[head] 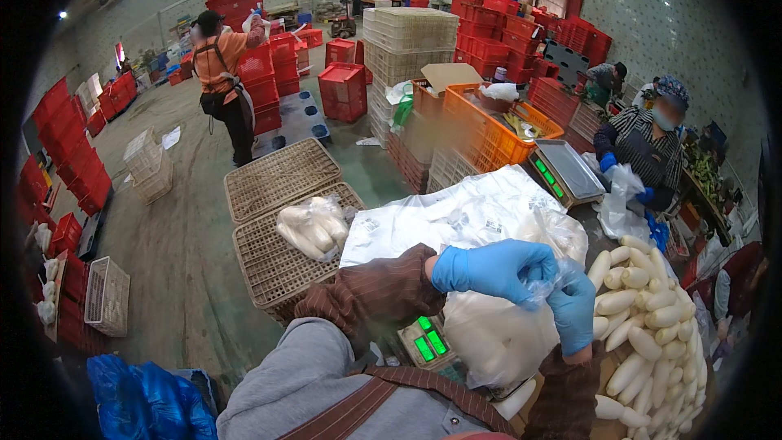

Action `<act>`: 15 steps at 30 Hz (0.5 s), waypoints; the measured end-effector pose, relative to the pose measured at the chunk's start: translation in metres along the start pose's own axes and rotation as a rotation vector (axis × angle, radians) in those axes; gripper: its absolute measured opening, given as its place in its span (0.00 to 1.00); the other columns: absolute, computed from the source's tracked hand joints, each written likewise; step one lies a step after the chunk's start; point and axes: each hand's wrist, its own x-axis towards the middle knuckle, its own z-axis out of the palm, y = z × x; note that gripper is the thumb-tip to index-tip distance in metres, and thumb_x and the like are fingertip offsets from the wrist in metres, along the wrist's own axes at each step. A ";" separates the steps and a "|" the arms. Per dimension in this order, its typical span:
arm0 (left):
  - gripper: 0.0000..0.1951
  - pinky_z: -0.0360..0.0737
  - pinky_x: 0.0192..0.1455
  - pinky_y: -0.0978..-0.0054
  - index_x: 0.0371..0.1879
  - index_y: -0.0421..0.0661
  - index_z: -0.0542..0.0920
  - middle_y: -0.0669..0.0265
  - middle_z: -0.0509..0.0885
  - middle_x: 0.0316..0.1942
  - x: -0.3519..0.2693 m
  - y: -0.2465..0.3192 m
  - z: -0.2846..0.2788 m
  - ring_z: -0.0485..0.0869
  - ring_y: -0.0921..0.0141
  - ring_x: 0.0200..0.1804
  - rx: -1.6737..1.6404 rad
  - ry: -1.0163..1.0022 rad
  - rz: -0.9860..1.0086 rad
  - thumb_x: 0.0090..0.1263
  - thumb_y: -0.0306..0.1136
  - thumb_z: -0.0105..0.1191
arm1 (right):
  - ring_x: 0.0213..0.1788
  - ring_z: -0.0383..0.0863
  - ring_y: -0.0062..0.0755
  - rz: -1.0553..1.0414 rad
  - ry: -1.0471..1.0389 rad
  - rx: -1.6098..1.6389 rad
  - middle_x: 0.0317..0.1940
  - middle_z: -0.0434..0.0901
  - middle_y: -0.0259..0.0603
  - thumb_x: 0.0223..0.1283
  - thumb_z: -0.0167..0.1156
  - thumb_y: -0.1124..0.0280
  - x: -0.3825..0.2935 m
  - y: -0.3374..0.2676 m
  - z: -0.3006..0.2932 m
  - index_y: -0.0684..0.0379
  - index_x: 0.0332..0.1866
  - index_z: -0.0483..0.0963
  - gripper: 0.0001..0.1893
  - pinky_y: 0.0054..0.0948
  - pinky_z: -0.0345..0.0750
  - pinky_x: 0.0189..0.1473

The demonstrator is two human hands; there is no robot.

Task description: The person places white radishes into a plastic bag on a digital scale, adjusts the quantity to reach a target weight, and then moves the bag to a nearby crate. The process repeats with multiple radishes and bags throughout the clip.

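Both hands wear blue gloves and meet at the gathered neck of a clear plastic bag [501, 336] of white root vegetables. My left hand [498, 269] pinches the twisted plastic from the left. Close against it, my right hand [572, 305] grips the same neck from the right. Under the bag is a digital scale [431, 342] with a lit green display. A large heap of peeled white root vegetables [647, 318] lies to the right. Beyond the hands, another filled bag [559, 235] rests beside white plastic sheeting [427, 220].
A filled bag [313, 227] lies on an upturned plastic crate [269, 263] at the left. A second scale [568, 171] stands beyond the sheeting, near a co-worker [647, 140] holding plastic bags. Orange crates [482, 134] stand ahead. Another person [223, 79] stands by red crates. Blue bags [146, 397] sit lower left.
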 end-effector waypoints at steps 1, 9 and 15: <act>0.19 0.74 0.40 0.78 0.47 0.43 0.76 0.72 0.75 0.30 -0.002 -0.008 -0.003 0.72 0.79 0.35 0.038 0.041 -0.105 0.58 0.33 0.64 | 0.36 0.76 0.23 -0.022 -0.034 -0.053 0.34 0.78 0.33 0.50 0.66 0.81 -0.006 0.001 -0.003 0.63 0.38 0.78 0.09 0.24 0.74 0.41; 0.19 0.77 0.39 0.77 0.44 0.41 0.80 0.67 0.81 0.33 -0.010 -0.097 -0.024 0.77 0.75 0.35 0.183 0.788 -0.361 0.49 0.21 0.51 | 0.29 0.71 0.17 0.643 -0.359 -0.021 0.28 0.75 0.33 0.59 0.61 0.71 -0.073 -0.006 -0.017 0.61 0.30 0.75 0.06 0.21 0.69 0.32; 0.19 0.78 0.46 0.74 0.43 0.42 0.81 0.64 0.83 0.43 0.026 -0.119 -0.034 0.81 0.68 0.41 0.168 0.864 -0.140 0.50 0.18 0.49 | 0.29 0.71 0.19 0.410 -0.354 -0.050 0.26 0.74 0.33 0.71 0.49 0.65 -0.081 0.004 -0.013 0.61 0.32 0.73 0.13 0.20 0.69 0.34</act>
